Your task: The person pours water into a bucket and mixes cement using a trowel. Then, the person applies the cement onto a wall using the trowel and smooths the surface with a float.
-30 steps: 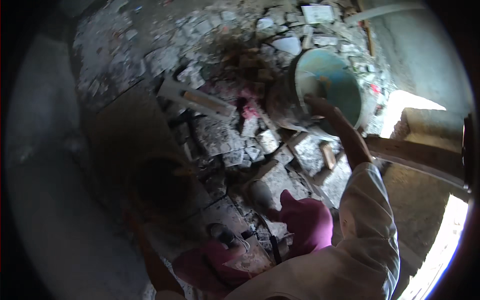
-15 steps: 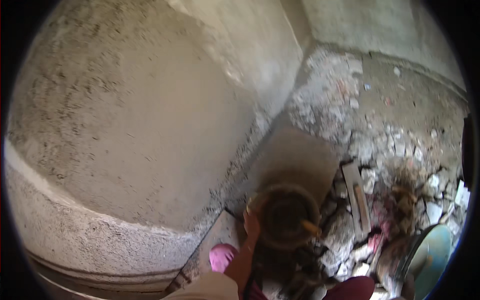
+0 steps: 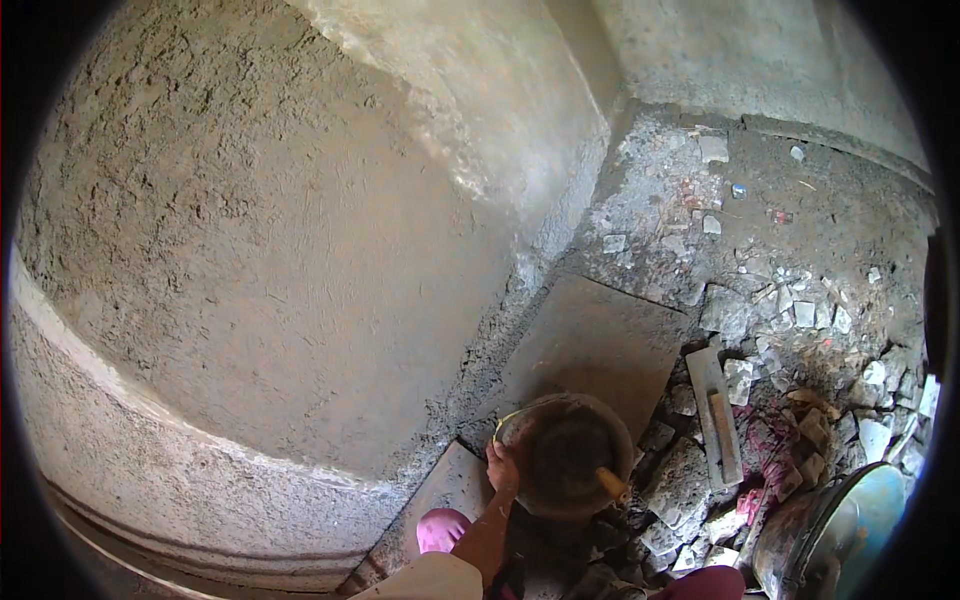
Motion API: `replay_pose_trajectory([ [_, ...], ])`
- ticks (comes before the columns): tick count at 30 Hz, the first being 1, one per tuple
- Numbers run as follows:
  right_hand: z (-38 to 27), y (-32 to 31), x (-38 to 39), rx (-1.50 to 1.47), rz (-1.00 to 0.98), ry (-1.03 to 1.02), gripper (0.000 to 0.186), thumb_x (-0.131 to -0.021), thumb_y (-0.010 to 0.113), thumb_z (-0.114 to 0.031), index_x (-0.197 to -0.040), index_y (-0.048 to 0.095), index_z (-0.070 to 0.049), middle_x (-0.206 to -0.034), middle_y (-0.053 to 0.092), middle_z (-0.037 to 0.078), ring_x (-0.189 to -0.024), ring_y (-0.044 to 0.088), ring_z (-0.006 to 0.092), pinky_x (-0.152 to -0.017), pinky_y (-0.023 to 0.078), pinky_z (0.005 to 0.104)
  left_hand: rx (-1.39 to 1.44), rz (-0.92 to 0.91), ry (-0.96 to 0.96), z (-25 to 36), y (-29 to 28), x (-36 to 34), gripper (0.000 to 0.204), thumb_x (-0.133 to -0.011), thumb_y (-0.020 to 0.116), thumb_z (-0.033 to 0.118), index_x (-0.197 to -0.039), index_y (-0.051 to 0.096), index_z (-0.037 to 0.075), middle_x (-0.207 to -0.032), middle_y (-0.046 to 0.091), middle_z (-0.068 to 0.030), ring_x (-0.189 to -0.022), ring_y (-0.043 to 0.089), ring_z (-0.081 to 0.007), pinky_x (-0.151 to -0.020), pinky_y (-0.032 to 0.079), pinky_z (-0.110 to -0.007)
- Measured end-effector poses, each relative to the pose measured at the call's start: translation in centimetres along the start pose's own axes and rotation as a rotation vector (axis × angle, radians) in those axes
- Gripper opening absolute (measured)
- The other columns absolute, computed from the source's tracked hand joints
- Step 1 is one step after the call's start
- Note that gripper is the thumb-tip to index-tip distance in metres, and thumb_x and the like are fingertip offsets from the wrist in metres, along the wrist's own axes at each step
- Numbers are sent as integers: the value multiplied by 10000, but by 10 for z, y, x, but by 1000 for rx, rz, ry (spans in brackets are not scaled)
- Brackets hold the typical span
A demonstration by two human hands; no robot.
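Note:
My left hand (image 3: 503, 468) grips the left edge of a round dark bucket (image 3: 626, 425), fingers closed at the rim next to a thin yellowish handle. The bucket's inside is shaded, and what lies at its bottom is hard to make out. A tool with a wooden handle (image 3: 612, 485) rests across the bucket's near right rim; its other end is lost in the dark. Under and behind the bucket is a flat board (image 3: 595, 325). To its right, a long plasterer's float (image 3: 712, 415) with a wooden grip lies on rubble. My right hand does not show.
A wall with wet plaster (image 3: 340, 260) fills the left side, above a rough ledge (image 3: 220, 490). Broken rubble (image 3: 685, 490) covers the floor at right. A bluish tub (image 3: 870, 530) stands at the lower right. My pink shoe (image 3: 440, 530) is beside a slab near the wall.
The view has steadied and shifted slightly, so the bucket and my left hand appear lower. The wooden-handled tool has swung a little toward me with the bucket. My left grip stays.

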State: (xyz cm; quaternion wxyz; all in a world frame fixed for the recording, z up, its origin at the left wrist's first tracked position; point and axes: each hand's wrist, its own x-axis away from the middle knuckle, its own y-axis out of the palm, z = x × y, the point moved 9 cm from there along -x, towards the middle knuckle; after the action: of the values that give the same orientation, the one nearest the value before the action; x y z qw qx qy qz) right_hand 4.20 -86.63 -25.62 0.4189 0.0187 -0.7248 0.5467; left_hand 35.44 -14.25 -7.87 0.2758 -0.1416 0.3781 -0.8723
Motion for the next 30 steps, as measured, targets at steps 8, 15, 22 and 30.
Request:
replay_pose_trajectory([
  [8, 75, -1, 62, -48, 20, -31, 432, -750, 682, -101, -1166, 572, -74, -970, 637, 141, -877, 625, 293, -789, 496, 394, 63, -65, 56, -2, 9, -2, 545, -957, 344, 518, -1342, 439, 144, -1200, 572, -258, -1128, 511, -479, -946, 413, -518],
  [15, 136, -58, 169, -255, 52, -128, 383, -762, 676, -106, -1132, 595, -46, -909, 659, 146, -839, 631, 287, -771, 494, 384, 295, -48, 117, 13, 8, -21, 533, -981, 380, 442, -1164, 594, -10, -1054, 643, -232, -957, 621, -375, -846, 478, -430],
  [22, 79, -165, 289, -425, 270, 122, 247, -829, 708, -225, -913, 573, -35, -971, 639, 112, -856, 597, 214, -760, 489, 353, 206, -84, 16, -4, 2, -29, 543, -978, 390, 415, -1101, 626, -59, -900, 682, -201, -790, 641, -336, -761, 484, -423],
  [30, -69, -324, 410, -179, 840, 18, 262, -880, 635, -144, -1104, 551, -37, -1120, 601, 121, -989, 574, 251, -822, 467, 356, 468, -195, -51, 17, 21, -19, 602, -948, 426, 482, -822, 652, -62, -729, 647, -99, -670, 550, -208, -660, 440, -372],
])
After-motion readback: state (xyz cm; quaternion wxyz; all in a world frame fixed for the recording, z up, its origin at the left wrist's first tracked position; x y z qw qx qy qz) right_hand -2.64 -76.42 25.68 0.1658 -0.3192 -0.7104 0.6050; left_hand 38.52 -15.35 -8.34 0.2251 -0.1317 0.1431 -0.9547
